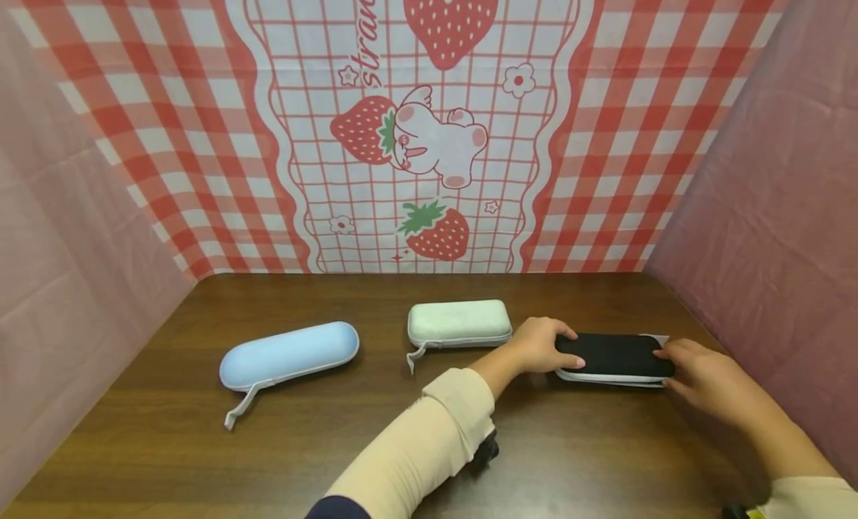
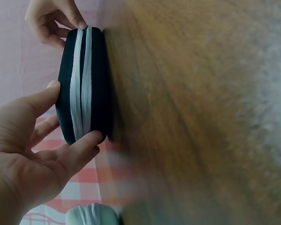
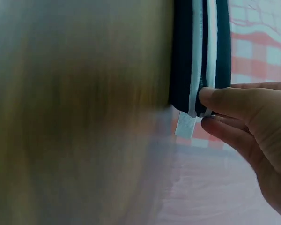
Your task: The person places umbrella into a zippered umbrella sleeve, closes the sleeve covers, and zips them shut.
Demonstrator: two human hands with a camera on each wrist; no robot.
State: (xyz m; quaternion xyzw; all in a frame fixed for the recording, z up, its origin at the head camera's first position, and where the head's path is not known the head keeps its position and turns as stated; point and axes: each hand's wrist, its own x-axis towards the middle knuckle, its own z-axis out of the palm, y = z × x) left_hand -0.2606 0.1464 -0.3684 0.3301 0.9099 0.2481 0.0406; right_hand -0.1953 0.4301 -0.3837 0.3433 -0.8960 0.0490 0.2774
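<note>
On the right part of the table lies a black zippered case [image 1: 610, 354] with white zipper tape round its side. My left hand [image 1: 536, 345] grips its left end, thumb on one face and fingers on the other, as the left wrist view shows. At the right end my right hand [image 1: 707, 381] pinches the corner by the zipper. In the right wrist view the thumb rests on the zipper tape [image 3: 196, 61], and a short white pull strap [image 3: 185, 125] sticks out below. Whether the zipper is partly undone I cannot tell.
A pale green zippered case [image 1: 459, 322] lies just left of my left hand. Farther left is a light blue oblong case [image 1: 291, 355] with a white strap. Behind the brown wooden table [image 1: 201, 452] hangs a red-checked strawberry cloth [image 1: 606, 132]; pink cloth [image 1: 757, 206] flanks the sides.
</note>
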